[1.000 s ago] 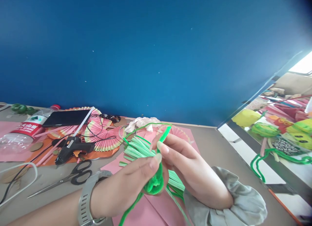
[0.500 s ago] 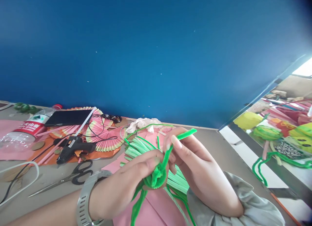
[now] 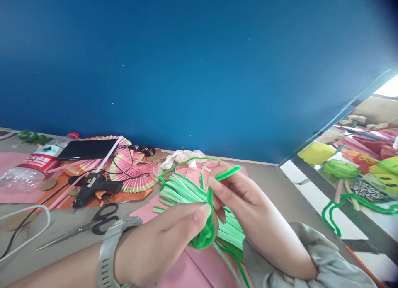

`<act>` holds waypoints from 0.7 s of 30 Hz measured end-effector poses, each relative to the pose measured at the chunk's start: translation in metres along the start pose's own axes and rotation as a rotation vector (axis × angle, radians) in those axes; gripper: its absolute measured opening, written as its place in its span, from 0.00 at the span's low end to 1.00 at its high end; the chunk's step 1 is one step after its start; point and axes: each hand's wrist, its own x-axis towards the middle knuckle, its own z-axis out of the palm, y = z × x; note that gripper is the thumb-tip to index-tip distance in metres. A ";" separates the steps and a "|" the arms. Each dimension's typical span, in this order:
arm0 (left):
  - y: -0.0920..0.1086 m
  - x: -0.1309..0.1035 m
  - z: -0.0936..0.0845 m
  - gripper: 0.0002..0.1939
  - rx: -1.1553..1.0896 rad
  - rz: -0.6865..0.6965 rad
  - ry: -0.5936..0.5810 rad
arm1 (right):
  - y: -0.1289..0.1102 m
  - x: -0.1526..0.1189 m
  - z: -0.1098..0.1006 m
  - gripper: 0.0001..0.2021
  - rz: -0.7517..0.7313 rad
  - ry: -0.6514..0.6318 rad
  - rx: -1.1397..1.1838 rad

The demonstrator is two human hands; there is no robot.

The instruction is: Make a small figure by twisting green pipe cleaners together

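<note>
A coiled bright green pipe cleaner bundle (image 3: 203, 237) is pinched in my left hand (image 3: 168, 234), thumb on top and fingers mostly hidden behind it. From the coil a free pipe cleaner end (image 3: 229, 173) runs up and to the right. My right hand (image 3: 245, 201) grips that end between thumb and fingers. Beneath both hands lies a heap of light green pipe cleaners (image 3: 180, 189), partly covered by my hands, on pink paper (image 3: 186, 269).
To the left are scissors (image 3: 81, 228), a black glue gun (image 3: 93, 190), a black phone-like slab (image 3: 88, 150), paper fans (image 3: 137, 172) and a plastic bottle (image 3: 37, 163). Crumpled white tissue (image 3: 183, 157) lies by the blue panel (image 3: 199, 72). Colourful craft pieces (image 3: 342, 170) are at right.
My left thumb has shifted up and right over the coil, which has turned in the hand. The free end in my right hand has moved slightly left.
</note>
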 end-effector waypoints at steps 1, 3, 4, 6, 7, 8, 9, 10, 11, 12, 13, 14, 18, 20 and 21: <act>0.004 0.001 -0.001 0.24 0.012 -0.008 -0.007 | 0.000 0.000 -0.001 0.13 0.020 -0.013 -0.016; 0.011 0.004 -0.001 0.24 0.003 -0.027 -0.054 | 0.001 0.001 -0.001 0.12 0.031 -0.020 -0.073; 0.012 0.005 -0.001 0.23 -0.005 -0.039 -0.093 | 0.001 0.000 -0.002 0.11 0.023 -0.017 -0.107; 0.013 0.007 -0.001 0.20 0.011 -0.074 -0.176 | 0.000 0.000 -0.001 0.10 -0.005 -0.031 -0.116; 0.012 0.008 -0.001 0.19 0.036 -0.083 -0.215 | -0.001 -0.001 -0.001 0.10 -0.010 -0.062 -0.084; 0.011 0.009 -0.001 0.18 0.061 -0.085 -0.249 | -0.003 -0.001 0.000 0.09 0.003 -0.103 -0.033; 0.010 0.010 -0.001 0.18 0.077 -0.076 -0.273 | -0.004 -0.002 0.001 0.09 0.021 -0.152 0.038; 0.010 0.011 -0.001 0.17 0.075 -0.057 -0.279 | -0.006 -0.002 0.001 0.10 0.039 -0.200 0.114; 0.010 0.012 -0.001 0.14 0.058 -0.038 -0.255 | -0.007 -0.002 0.001 0.10 0.050 -0.233 0.182; 0.010 0.012 -0.001 0.11 0.036 -0.023 -0.201 | -0.008 -0.002 0.000 0.10 0.045 -0.244 0.237; 0.010 0.012 -0.001 0.09 0.018 -0.023 -0.123 | -0.009 -0.002 -0.001 0.09 0.029 -0.239 0.269; 0.011 0.011 -0.001 0.10 0.013 -0.036 -0.039 | -0.010 -0.002 -0.002 0.08 0.006 -0.214 0.272; 0.012 0.011 -0.001 0.11 0.114 -0.069 0.145 | -0.013 -0.005 -0.008 0.04 -0.092 -0.023 -0.020; 0.011 0.012 -0.002 0.08 0.200 -0.015 0.166 | -0.015 -0.008 -0.009 0.07 -0.149 0.046 -0.248; 0.011 0.013 -0.002 0.07 0.241 0.015 0.170 | -0.016 -0.010 -0.009 0.08 -0.176 0.064 -0.356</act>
